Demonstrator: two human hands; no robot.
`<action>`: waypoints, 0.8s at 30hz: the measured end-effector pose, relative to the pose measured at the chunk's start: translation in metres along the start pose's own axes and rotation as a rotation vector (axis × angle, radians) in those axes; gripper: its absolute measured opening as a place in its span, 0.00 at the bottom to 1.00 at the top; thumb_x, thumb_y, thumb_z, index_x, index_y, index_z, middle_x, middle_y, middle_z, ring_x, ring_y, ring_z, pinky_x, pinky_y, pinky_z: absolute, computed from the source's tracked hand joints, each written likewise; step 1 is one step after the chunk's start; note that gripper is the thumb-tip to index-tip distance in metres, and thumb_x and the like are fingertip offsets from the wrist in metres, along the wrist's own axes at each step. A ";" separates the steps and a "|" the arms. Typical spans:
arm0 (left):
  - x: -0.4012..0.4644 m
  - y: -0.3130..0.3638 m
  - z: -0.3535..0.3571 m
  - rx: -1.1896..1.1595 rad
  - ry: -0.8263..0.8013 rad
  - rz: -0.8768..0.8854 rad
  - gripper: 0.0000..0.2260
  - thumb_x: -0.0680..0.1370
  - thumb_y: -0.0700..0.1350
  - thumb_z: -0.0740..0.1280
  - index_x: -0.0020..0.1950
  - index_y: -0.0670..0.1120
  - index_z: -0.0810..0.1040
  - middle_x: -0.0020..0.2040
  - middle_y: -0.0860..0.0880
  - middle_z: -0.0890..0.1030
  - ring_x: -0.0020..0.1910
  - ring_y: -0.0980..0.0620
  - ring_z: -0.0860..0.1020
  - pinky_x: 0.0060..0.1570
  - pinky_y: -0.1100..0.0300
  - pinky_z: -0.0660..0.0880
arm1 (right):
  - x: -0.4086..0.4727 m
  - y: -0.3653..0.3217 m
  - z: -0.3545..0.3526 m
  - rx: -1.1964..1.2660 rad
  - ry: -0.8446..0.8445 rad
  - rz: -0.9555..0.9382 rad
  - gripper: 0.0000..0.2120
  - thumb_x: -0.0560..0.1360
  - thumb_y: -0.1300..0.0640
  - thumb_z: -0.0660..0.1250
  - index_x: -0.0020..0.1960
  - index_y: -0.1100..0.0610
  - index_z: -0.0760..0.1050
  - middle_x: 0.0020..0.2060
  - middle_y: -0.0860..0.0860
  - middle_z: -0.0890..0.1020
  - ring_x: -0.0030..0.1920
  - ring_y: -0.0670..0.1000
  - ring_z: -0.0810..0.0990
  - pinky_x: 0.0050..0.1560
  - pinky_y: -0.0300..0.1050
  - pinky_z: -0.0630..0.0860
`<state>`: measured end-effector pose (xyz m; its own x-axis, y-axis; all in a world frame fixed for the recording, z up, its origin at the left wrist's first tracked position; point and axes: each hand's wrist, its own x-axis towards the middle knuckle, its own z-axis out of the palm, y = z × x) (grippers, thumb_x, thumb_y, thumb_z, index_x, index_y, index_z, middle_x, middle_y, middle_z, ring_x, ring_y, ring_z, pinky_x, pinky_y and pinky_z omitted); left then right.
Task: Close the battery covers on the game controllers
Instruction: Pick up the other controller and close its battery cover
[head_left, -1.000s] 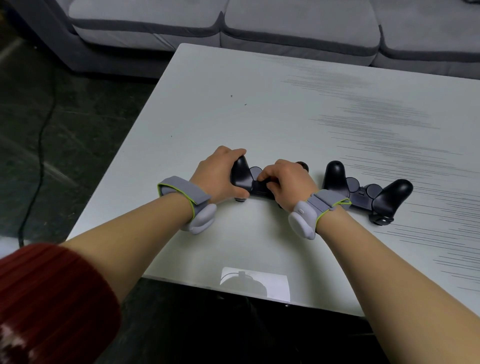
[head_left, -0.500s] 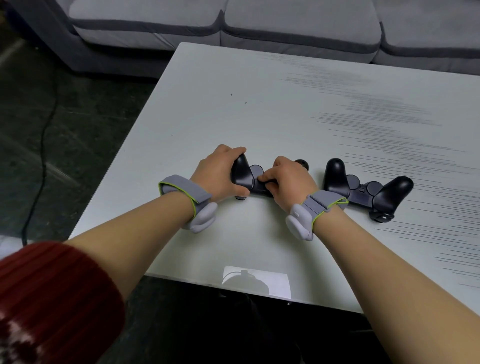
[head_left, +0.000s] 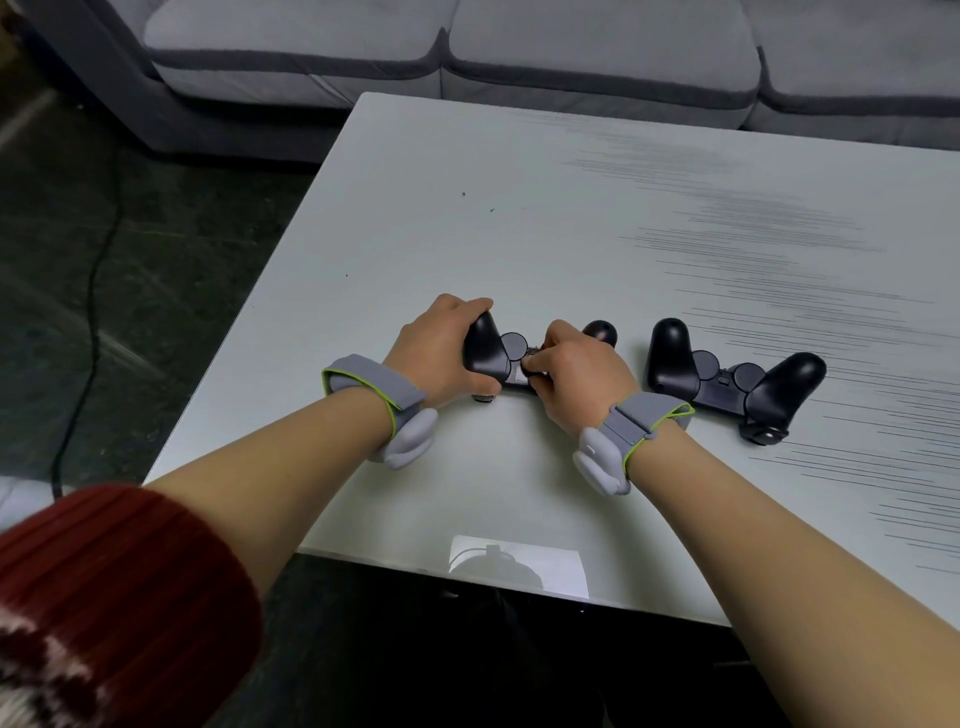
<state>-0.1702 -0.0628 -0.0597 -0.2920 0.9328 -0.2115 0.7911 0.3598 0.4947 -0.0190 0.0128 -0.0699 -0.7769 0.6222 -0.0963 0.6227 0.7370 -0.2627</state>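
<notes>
Two black game controllers lie underside-up near the front edge of the white table (head_left: 519, 208). The left hand (head_left: 439, 353) wraps its fingers closed around the left grip of the nearer controller (head_left: 491, 353), pinning it down. The right hand (head_left: 576, 379) curls in over the middle, thumb and fingertips pinched at the battery bay; whether the cover itself sits between them, I cannot tell. This looks like hard, smooth, light plastic, likely slippery, so bracing a grip horn makes sense. The second controller (head_left: 727, 379) waits just beside, untouched.
</notes>
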 end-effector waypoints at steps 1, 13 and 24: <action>0.000 0.000 0.000 -0.001 0.000 0.000 0.40 0.65 0.50 0.76 0.73 0.50 0.62 0.68 0.46 0.69 0.62 0.44 0.74 0.62 0.54 0.71 | -0.001 0.000 0.000 -0.015 -0.004 -0.008 0.11 0.77 0.60 0.59 0.51 0.58 0.80 0.50 0.58 0.75 0.41 0.60 0.76 0.35 0.44 0.65; 0.000 0.002 0.001 0.020 -0.010 -0.013 0.40 0.66 0.50 0.75 0.74 0.50 0.60 0.69 0.45 0.67 0.63 0.43 0.73 0.61 0.53 0.70 | -0.011 0.005 0.002 -0.052 0.006 -0.038 0.12 0.76 0.57 0.58 0.58 0.53 0.76 0.53 0.56 0.72 0.50 0.59 0.75 0.35 0.45 0.68; -0.009 0.008 -0.001 -0.023 0.017 -0.042 0.39 0.67 0.50 0.75 0.74 0.53 0.59 0.70 0.45 0.67 0.63 0.43 0.74 0.62 0.53 0.68 | -0.027 0.022 -0.019 0.106 0.094 0.000 0.11 0.75 0.58 0.60 0.54 0.53 0.79 0.53 0.55 0.78 0.49 0.59 0.78 0.44 0.49 0.76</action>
<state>-0.1614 -0.0679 -0.0530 -0.3337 0.9171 -0.2182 0.7654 0.3987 0.5051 0.0178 0.0170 -0.0546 -0.7617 0.6478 -0.0068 0.6054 0.7081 -0.3634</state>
